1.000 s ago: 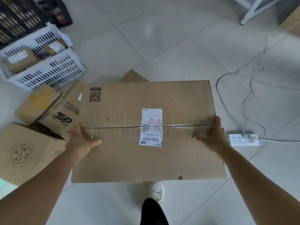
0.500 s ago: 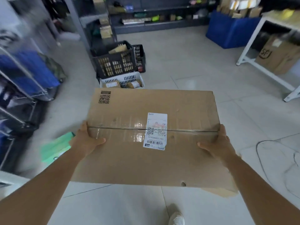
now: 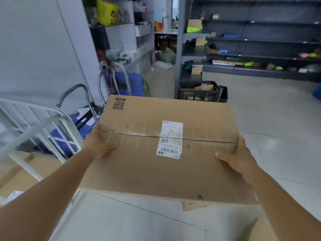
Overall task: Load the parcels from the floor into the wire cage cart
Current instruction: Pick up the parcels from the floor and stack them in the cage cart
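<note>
I hold a large flat cardboard parcel (image 3: 139,167) in front of me, level, with a white shipping label and clear tape across its top. My left hand (image 3: 98,145) grips its left edge, thumb on top. My right hand (image 3: 238,157) grips the right edge the same way. The white wire cage cart (image 3: 43,129) stands at the left, its rails just left of the parcel. Brown cardboard boxes (image 3: 22,173) lie inside the cart, low down.
A blue platform trolley with a chrome handle (image 3: 83,129) stands behind the cage. Black crates (image 3: 199,93) with cardboard sit ahead by a grey shelf post. Dark shelving (image 3: 260,49) lines the far right wall. Another box corner (image 3: 260,230) shows at bottom right.
My view swung up and left from the floor parcels toward the cage cart. The parcel stayed in both hands and rose with me; the cart rails came into view at the left.
</note>
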`<act>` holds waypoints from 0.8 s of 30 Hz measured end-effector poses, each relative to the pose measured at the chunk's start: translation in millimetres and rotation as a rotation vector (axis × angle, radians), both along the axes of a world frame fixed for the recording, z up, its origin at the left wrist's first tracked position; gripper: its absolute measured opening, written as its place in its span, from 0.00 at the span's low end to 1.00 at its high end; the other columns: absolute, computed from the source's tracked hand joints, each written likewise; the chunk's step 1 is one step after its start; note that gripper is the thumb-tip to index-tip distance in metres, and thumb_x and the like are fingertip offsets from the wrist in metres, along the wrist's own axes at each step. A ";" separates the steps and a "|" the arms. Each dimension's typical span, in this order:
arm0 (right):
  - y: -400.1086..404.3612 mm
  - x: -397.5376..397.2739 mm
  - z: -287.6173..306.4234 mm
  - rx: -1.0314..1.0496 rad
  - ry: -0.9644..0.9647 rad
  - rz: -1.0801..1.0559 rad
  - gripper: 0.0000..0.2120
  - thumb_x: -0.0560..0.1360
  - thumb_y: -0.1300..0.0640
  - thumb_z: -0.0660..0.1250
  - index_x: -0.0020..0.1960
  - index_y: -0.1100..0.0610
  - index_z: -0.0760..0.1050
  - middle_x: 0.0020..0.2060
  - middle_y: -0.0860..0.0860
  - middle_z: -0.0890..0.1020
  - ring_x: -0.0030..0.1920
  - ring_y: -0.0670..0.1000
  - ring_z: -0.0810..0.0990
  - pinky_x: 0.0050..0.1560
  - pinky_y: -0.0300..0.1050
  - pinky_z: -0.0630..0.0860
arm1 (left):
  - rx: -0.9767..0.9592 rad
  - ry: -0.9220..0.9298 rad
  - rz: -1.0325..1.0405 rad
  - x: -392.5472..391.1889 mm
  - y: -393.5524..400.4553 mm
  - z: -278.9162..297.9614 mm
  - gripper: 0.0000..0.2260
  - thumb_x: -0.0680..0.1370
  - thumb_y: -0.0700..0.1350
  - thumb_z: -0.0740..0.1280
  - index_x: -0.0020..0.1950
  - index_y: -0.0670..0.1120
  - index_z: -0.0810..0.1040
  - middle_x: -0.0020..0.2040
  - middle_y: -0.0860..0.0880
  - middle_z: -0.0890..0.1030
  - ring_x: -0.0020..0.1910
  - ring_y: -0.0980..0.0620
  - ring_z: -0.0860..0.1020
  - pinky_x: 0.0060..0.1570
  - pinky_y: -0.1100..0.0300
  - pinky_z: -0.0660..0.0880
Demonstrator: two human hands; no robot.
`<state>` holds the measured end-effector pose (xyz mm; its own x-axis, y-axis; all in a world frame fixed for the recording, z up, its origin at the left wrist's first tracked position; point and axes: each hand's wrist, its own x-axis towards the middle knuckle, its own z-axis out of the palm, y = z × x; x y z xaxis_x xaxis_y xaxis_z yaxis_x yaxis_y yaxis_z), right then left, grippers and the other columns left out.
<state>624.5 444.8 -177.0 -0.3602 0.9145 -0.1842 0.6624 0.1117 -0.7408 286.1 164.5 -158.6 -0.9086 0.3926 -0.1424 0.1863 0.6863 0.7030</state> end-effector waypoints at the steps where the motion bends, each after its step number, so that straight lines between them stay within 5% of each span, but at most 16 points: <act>1: 0.4 -17.0 4.9 -0.002 0.019 0.040 0.45 0.67 0.49 0.78 0.75 0.50 0.54 0.64 0.56 0.72 0.57 0.58 0.74 0.54 0.52 0.73 | -0.009 0.009 0.035 -5.1 -11.1 6.9 0.42 0.60 0.55 0.78 0.70 0.53 0.63 0.59 0.44 0.76 0.56 0.40 0.76 0.57 0.42 0.75; 6: 1.7 -101.5 27.8 -0.016 0.076 0.228 0.44 0.66 0.50 0.78 0.74 0.47 0.55 0.60 0.51 0.74 0.58 0.58 0.75 0.58 0.55 0.74 | 0.014 0.058 0.230 -36.6 -64.8 33.6 0.36 0.63 0.52 0.79 0.67 0.54 0.66 0.55 0.45 0.76 0.53 0.40 0.77 0.55 0.44 0.76; 8: 1.4 -133.3 36.6 -0.023 0.110 0.291 0.42 0.66 0.51 0.79 0.72 0.47 0.58 0.60 0.51 0.74 0.58 0.58 0.75 0.58 0.56 0.75 | 0.054 0.079 0.303 -47.0 -85.2 43.5 0.35 0.58 0.55 0.79 0.61 0.57 0.69 0.54 0.45 0.77 0.51 0.40 0.78 0.51 0.43 0.78; 11: -3.7 -178.4 51.3 -0.010 0.140 0.392 0.39 0.65 0.51 0.79 0.68 0.48 0.61 0.61 0.53 0.76 0.59 0.57 0.75 0.59 0.56 0.74 | 0.084 0.099 0.404 -48.2 -114.0 61.9 0.26 0.63 0.47 0.79 0.53 0.55 0.69 0.50 0.46 0.76 0.47 0.42 0.77 0.49 0.47 0.78; 16: -27.0 -250.5 80.8 0.015 0.140 0.561 0.53 0.65 0.46 0.78 0.78 0.47 0.47 0.72 0.54 0.66 0.68 0.58 0.69 0.66 0.56 0.70 | 0.093 0.169 0.551 -49.3 -169.2 84.2 0.32 0.56 0.54 0.77 0.58 0.53 0.73 0.51 0.45 0.77 0.48 0.42 0.78 0.49 0.47 0.78; 22: -81.4 -329.1 107.6 0.070 0.186 0.729 0.57 0.57 0.40 0.78 0.77 0.45 0.50 0.71 0.53 0.69 0.67 0.58 0.70 0.66 0.57 0.70 | 0.080 0.206 0.728 -52.6 -240.9 103.0 0.36 0.59 0.56 0.78 0.64 0.54 0.69 0.55 0.44 0.77 0.51 0.41 0.78 0.52 0.47 0.77; 24: -104.4 -354.0 114.9 0.088 0.194 0.766 0.54 0.63 0.45 0.79 0.78 0.47 0.49 0.73 0.54 0.66 0.70 0.58 0.67 0.67 0.55 0.68 | 0.106 0.200 0.777 -57.4 -264.7 109.1 0.34 0.58 0.56 0.76 0.61 0.54 0.70 0.53 0.44 0.77 0.50 0.41 0.78 0.50 0.46 0.78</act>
<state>270.5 340.4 -62.1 -0.9132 0.4074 0.0082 0.2371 0.5477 -0.8023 228.7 -100.2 -49.6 -0.9317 -0.3594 0.0537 -0.1877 0.6025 0.7757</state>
